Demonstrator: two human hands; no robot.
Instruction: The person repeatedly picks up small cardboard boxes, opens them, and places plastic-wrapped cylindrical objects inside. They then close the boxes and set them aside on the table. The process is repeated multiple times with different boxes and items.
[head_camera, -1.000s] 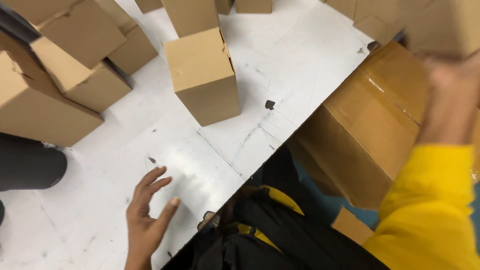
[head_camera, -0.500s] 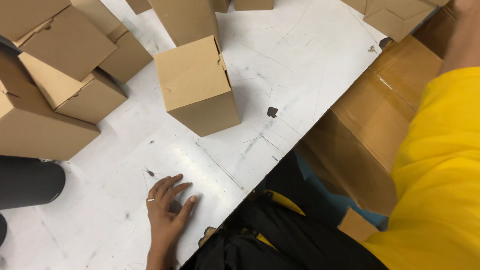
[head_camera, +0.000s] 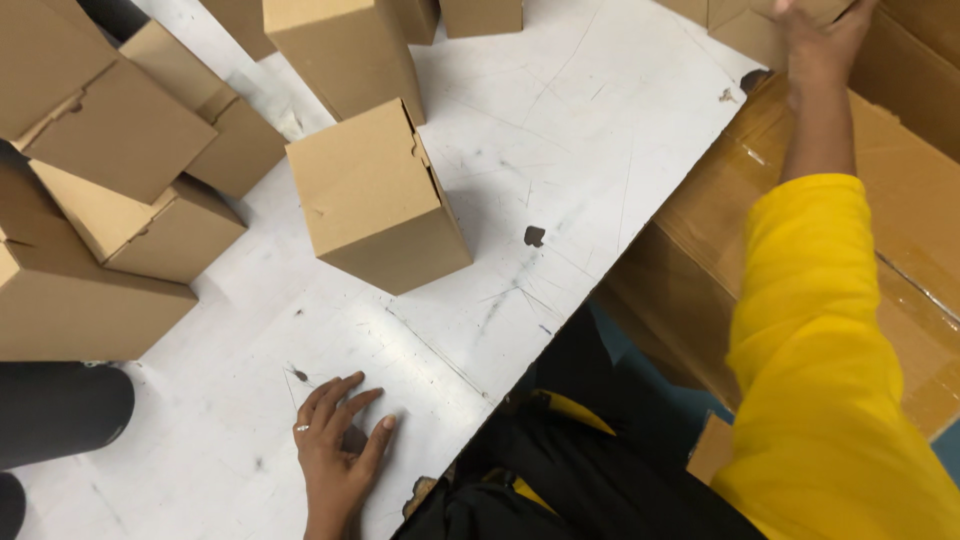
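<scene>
My left hand (head_camera: 335, 445) lies flat on the white table (head_camera: 560, 140), fingers spread, holding nothing. A closed brown cardboard box (head_camera: 375, 195) stands upright a little beyond it. My right arm, in a yellow sleeve (head_camera: 825, 340), stretches far to the upper right. My right hand (head_camera: 822, 42) rests on a cardboard piece (head_camera: 745, 22) at the top edge; its fingers are partly cut off by the frame, so its grip is unclear.
Several brown boxes (head_camera: 120, 190) crowd the table's left side and more stand along the far edge (head_camera: 345, 50). A large taped carton (head_camera: 900, 210) sits to the right of the table. A dark rounded object (head_camera: 55, 410) lies at the left edge.
My right arm has stretched out from the big carton toward the top right. My left hand has settled flat on the table. The view has shifted.
</scene>
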